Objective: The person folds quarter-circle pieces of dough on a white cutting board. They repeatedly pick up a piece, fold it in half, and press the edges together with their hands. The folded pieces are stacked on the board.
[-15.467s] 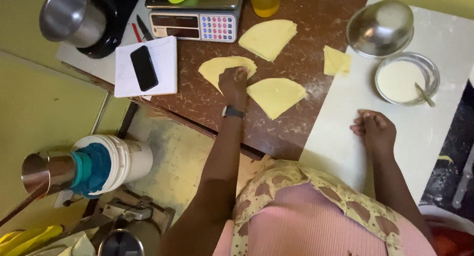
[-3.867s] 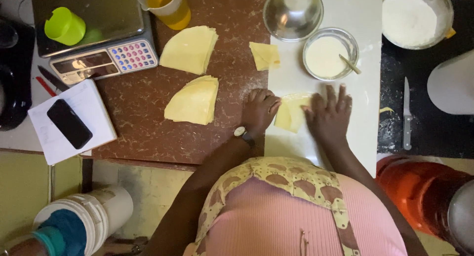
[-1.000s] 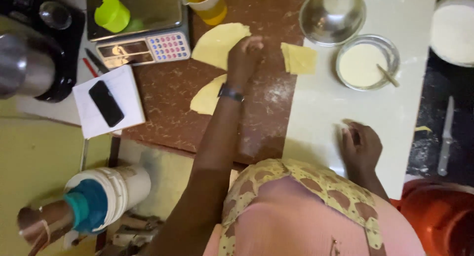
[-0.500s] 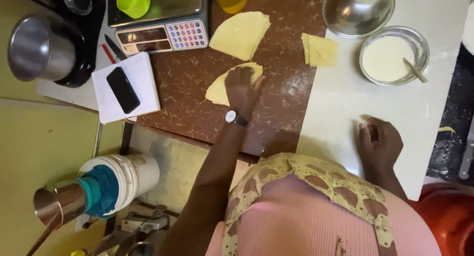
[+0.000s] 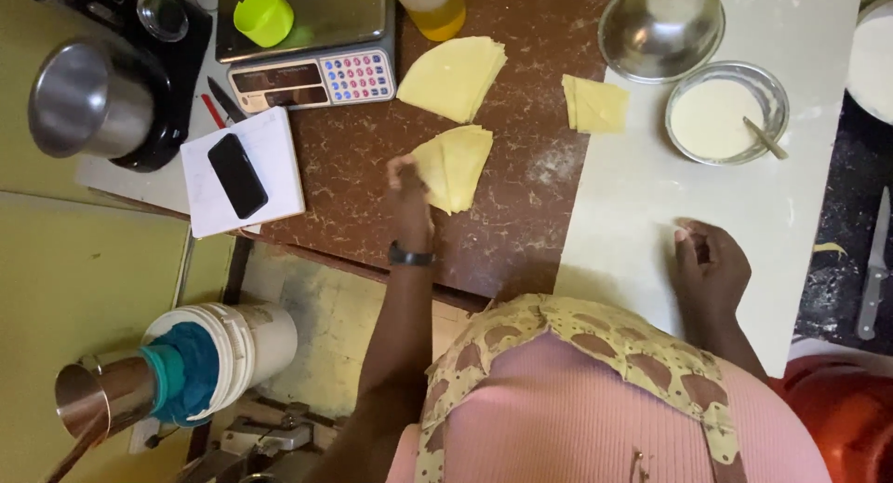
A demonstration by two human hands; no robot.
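Observation:
My left hand (image 5: 409,193), with a dark watch on the wrist, pinches the left corner of a yellow wedge-shaped stack of thin dough sheets (image 5: 456,165) on the brown speckled counter. A second wedge-shaped stack (image 5: 453,76) lies just beyond it, untouched. My right hand (image 5: 710,264) rests curled on the white board (image 5: 642,194) with nothing visible in it. A small folded square of yellow dough (image 5: 595,104) sits at the board's far left edge.
A bowl of white paste with a spoon (image 5: 726,120) and a steel bowl (image 5: 662,27) stand on the board. A scale with keypad (image 5: 307,46), green cup (image 5: 263,13), yellow jug (image 5: 431,4), notepad with phone (image 5: 240,174), knife (image 5: 873,269) and white bucket (image 5: 219,353) surround.
My left hand has slid from on top of the near dough stack to its left corner and taken hold of it. My right hand stays on the white board.

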